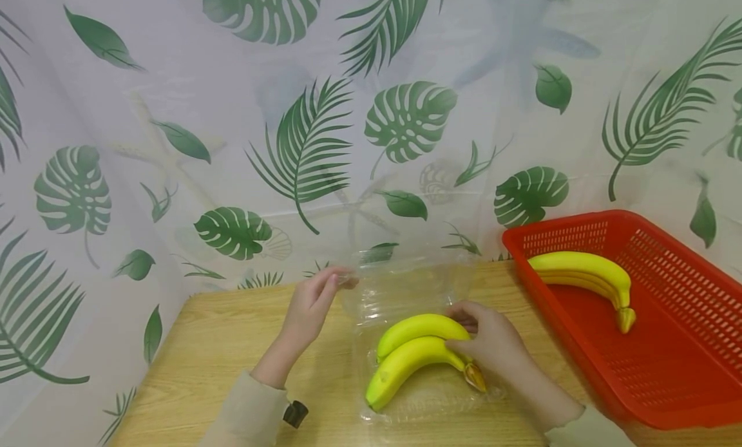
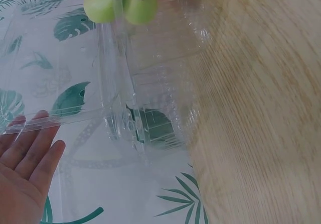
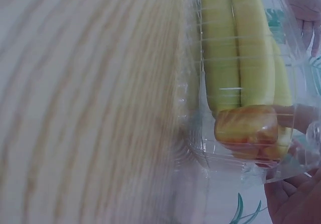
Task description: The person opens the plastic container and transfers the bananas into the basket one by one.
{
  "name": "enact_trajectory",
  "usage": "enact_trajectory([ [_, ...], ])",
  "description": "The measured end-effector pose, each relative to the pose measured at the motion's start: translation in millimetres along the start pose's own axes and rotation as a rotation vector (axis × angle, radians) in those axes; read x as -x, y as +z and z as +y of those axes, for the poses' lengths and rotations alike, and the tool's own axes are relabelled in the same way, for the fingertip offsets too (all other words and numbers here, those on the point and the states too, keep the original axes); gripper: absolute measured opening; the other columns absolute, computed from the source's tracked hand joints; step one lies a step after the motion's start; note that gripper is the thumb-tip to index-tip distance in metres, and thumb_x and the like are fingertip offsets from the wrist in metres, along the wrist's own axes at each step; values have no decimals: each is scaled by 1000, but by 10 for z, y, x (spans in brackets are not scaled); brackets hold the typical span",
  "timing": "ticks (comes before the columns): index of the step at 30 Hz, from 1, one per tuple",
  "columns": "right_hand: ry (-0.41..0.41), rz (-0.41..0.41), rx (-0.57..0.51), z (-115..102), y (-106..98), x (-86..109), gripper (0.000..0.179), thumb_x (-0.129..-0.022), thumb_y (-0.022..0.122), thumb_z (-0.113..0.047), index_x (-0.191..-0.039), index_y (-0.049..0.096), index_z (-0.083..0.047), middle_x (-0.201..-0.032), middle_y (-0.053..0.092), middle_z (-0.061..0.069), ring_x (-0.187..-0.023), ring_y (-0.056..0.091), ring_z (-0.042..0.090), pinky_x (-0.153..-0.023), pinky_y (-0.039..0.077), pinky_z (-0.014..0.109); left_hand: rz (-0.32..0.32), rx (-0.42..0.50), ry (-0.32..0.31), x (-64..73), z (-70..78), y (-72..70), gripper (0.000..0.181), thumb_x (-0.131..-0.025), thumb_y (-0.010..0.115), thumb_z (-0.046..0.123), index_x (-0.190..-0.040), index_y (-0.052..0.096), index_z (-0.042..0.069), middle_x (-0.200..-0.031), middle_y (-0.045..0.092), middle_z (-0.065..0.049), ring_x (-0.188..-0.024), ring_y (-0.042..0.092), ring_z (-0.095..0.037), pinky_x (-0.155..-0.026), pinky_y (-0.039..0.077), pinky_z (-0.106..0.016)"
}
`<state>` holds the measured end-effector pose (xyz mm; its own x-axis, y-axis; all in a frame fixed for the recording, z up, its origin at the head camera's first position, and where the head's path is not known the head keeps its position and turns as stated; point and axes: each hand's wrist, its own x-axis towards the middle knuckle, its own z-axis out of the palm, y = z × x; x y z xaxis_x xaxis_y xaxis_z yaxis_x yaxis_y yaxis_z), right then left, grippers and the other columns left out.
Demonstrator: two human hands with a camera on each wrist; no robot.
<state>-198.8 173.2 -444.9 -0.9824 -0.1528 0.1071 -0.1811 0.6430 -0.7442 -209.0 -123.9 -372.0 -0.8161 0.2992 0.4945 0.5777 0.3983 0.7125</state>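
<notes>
A bunch of yellow bananas [image 1: 406,363] with green-tinged tips lies in the base of a clear plastic clamshell container [image 1: 429,405]. Its brown stem end points right, toward my right hand [image 1: 493,341]. That hand holds the bunch near the stem, thumb on the near banana and fingers at the far side. Through the clear wall, the right wrist view shows the stem end [image 3: 246,128] close to a digit. The see-through lid [image 1: 406,286] stands raised at the back. My left hand [image 2: 27,169] touches the lid's edge with nearly straight fingers.
A red plastic basket [image 1: 570,370] with perforated sides stands on the right, another bunch of bananas [image 1: 585,270] inside it. The wooden table [image 1: 232,337] meets a leaf-patterned white sheet [image 1: 324,60] at the back. A black clip-like piece [image 1: 295,413] is at the left sleeve.
</notes>
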Motion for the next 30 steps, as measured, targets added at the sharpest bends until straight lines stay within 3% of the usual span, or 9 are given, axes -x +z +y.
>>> enact_trajectory([
  [2,0,5,11,-19,1,12,41,-73,81,-19,-111,64,-21,-108,68,-2,-99,64,19,-88,54,38,-4,-7,8,7,84,-14,28,-100,37,5,-114,60,-4,-103,69,-21,-97,66,-34,-92,52,-44],
  [6,-9,16,46,-51,3,30,41,-75,80,-21,-112,63,-21,-109,67,-2,-99,64,19,-89,53,40,-3,-9,15,7,118,-18,28,-100,37,4,-114,60,-4,-103,69,-21,-97,66,-34,-92,52,-45],
  [15,-63,42,106,-52,25,45,40,-76,79,-24,-112,62,-23,-107,69,-5,-95,65,16,-86,53,41,-3,0,8,2,107,-21,28,-100,38,4,-114,61,-4,-103,69,-21,-97,66,-34,-91,52,-46],
  [25,-32,67,99,-72,19,57,41,-74,80,-30,-112,67,-21,-104,71,-4,-89,66,13,-82,54,38,-12,-1,16,-9,95,-22,28,-100,38,4,-114,60,-4,-105,69,-20,-97,66,-33,-90,53,-43],
  [30,-34,88,110,-67,17,56,41,-74,79,-32,-112,68,-21,-103,72,-5,-87,66,11,-80,54,36,-14,-1,12,-26,-84,11,27,-100,38,5,-114,61,-2,-105,69,-18,-98,66,-31,-91,53,-43],
])
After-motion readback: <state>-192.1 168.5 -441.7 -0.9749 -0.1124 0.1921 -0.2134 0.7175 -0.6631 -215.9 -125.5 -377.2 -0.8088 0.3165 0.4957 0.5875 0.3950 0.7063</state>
